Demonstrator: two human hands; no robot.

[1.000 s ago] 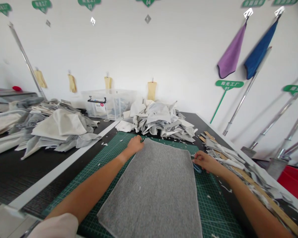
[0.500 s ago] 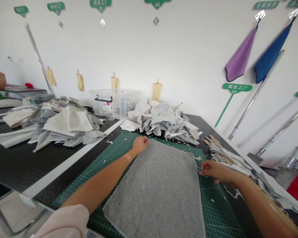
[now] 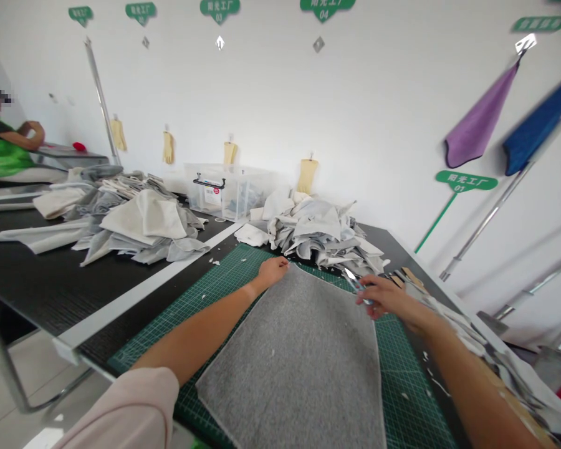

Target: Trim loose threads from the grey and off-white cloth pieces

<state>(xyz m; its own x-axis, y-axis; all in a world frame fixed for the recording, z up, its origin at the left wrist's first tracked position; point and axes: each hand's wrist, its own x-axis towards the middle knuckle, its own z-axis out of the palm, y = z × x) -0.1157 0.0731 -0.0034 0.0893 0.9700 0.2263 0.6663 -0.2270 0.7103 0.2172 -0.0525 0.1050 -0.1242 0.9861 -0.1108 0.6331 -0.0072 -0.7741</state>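
A grey felt-like cloth (image 3: 303,349) lies flat on a green cutting mat (image 3: 215,293). My left hand (image 3: 272,272) pinches the cloth's far left corner, fingers closed on it. My right hand (image 3: 383,296) hovers over the cloth's far right corner, closed round a pair of scissors (image 3: 354,280) with blue handles, the blades pointing up and left.
A heap of grey and white fabric scraps (image 3: 318,234) lies beyond the mat. A bigger pile of cloth (image 3: 135,227) is at the left, with a clear plastic box (image 3: 219,193) behind. Trimmings and a wooden ruler (image 3: 509,386) run along the right edge. Another person (image 3: 4,149) sits far left.
My right hand has lifted off the mat at the cloth's right edge and moved up and left over the corner, scissors raised. The camera view has swung left. My left hand stays on its corner.
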